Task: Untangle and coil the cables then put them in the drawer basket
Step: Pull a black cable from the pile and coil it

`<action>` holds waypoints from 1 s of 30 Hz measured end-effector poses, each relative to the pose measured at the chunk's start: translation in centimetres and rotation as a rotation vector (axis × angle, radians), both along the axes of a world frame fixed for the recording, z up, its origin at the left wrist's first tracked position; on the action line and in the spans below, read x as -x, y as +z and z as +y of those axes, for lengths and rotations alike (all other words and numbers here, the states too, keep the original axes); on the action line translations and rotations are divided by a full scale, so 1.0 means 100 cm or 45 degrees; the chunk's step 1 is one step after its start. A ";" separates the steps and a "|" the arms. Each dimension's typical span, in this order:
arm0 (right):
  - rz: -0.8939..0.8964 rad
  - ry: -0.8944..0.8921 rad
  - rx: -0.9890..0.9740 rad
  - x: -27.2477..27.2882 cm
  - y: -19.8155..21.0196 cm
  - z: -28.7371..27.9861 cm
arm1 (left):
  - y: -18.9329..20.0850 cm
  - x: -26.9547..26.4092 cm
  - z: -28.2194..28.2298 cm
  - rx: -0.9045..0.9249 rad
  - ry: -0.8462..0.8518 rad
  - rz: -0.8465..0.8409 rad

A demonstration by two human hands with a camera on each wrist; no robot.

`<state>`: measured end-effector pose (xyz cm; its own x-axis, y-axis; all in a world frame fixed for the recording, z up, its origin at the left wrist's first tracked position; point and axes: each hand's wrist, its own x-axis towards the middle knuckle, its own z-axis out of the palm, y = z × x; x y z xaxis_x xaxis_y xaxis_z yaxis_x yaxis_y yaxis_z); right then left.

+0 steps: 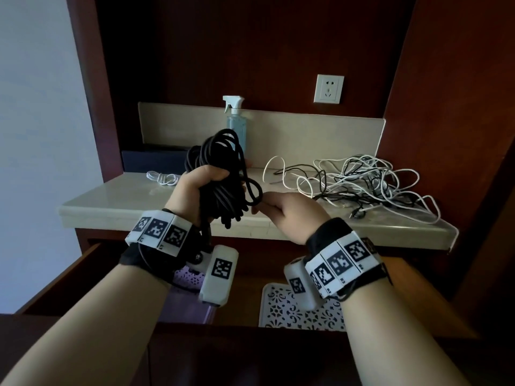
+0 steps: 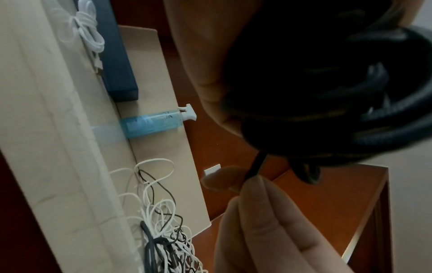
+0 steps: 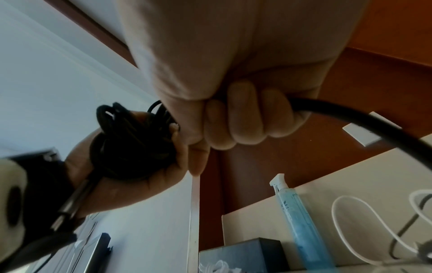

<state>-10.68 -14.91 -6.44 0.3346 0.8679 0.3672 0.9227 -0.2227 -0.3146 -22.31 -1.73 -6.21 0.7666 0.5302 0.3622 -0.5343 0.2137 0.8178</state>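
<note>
My left hand (image 1: pixel 200 179) grips a thick bundle of coiled black cable (image 1: pixel 220 168) upright above the counter edge; the black cable (image 2: pixel 327 77) fills the left wrist view. My right hand (image 1: pixel 274 206) pinches a loose strand of the same black cable (image 3: pixel 350 114) just right of the bundle, its fingers (image 3: pixel 243 118) curled round it. A tangle of white and black cables (image 1: pixel 362 182) lies on the counter to the right. A small coiled white cable (image 1: pixel 164 178) lies at the counter's left. Below, the open drawer holds a purple basket (image 1: pixel 186 307) and a white lattice basket (image 1: pixel 295 310).
A blue spray bottle (image 1: pixel 235 126) stands at the back of the stone counter (image 1: pixel 111 207), with a dark blue box (image 1: pixel 153 160) to its left. A wall socket (image 1: pixel 328 89) sits on the wooden back panel. The drawer front (image 1: pixel 250 355) is close below my arms.
</note>
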 end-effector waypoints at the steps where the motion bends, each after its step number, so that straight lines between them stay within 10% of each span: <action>1: 0.003 0.001 0.009 -0.002 0.001 0.000 | -0.001 -0.002 0.000 0.024 0.022 0.011; 8: -0.052 -0.034 0.280 -0.037 0.017 -0.015 | 0.005 -0.027 -0.015 0.253 -0.060 -0.070; 13: -0.174 -0.475 0.579 -0.119 0.030 -0.022 | 0.020 -0.042 -0.034 0.271 -0.150 -0.193; 19: 0.381 -0.555 0.187 -0.180 0.064 -0.015 | 0.026 -0.076 -0.033 0.147 -0.076 -0.055; 24: -0.058 -0.352 -0.418 -0.207 0.117 0.016 | 0.037 -0.111 -0.001 0.152 -0.049 -0.001; 30: -0.267 -0.473 0.324 -0.246 0.129 0.016 | 0.041 -0.139 0.051 0.203 -0.008 0.022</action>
<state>13.91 -13.33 6.45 0.5803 0.7745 0.2518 0.8038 -0.5944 -0.0240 -8.39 3.40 -2.14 0.7756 0.5748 0.2609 -0.5187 0.3447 0.7824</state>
